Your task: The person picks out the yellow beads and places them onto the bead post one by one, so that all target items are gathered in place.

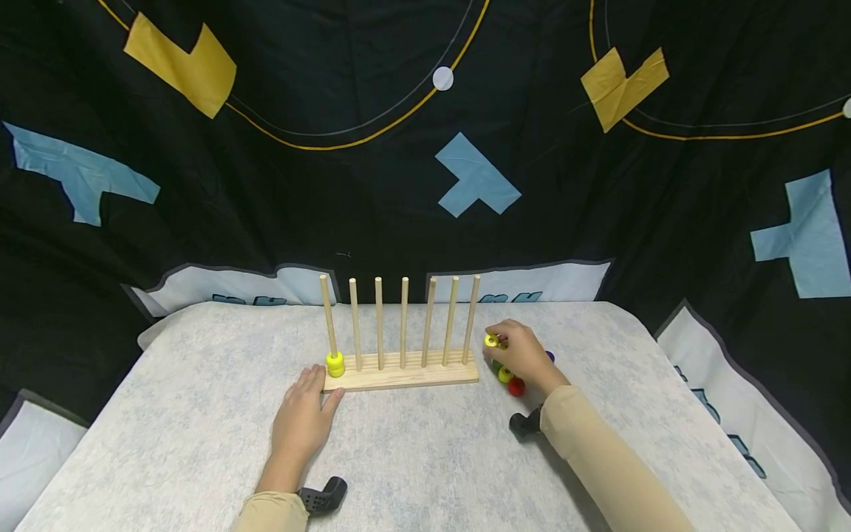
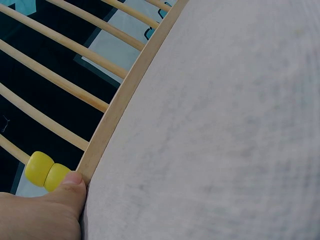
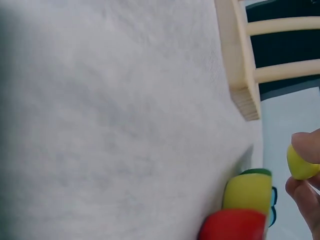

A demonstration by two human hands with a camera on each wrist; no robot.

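Note:
A wooden base point(image 1: 405, 375) carries a row of several upright pegs. Two yellow beads point(image 1: 335, 364) are stacked on its leftmost peg. My left hand point(image 1: 302, 421) rests at the base's left end, its thumb point(image 2: 74, 184) against the front edge beside those beads. To the right of the base, my right hand point(image 1: 524, 355) pinches a yellow bead point(image 3: 300, 164) between thumb and fingers, above the loose beads. Among these a red bead point(image 1: 516, 387) and another yellow bead point(image 3: 248, 191) show, with a green one point(image 3: 257, 171) behind; the hand partly hides the group.
A blue-purple bead point(image 1: 549, 356) peeks out right of my right hand. Pale patterned cloth covers the table point(image 1: 425, 458). Behind it hangs a black curtain point(image 1: 372, 192) with yellow and blue shapes. Each wrist wears a dark camera mount point(image 1: 323, 495).

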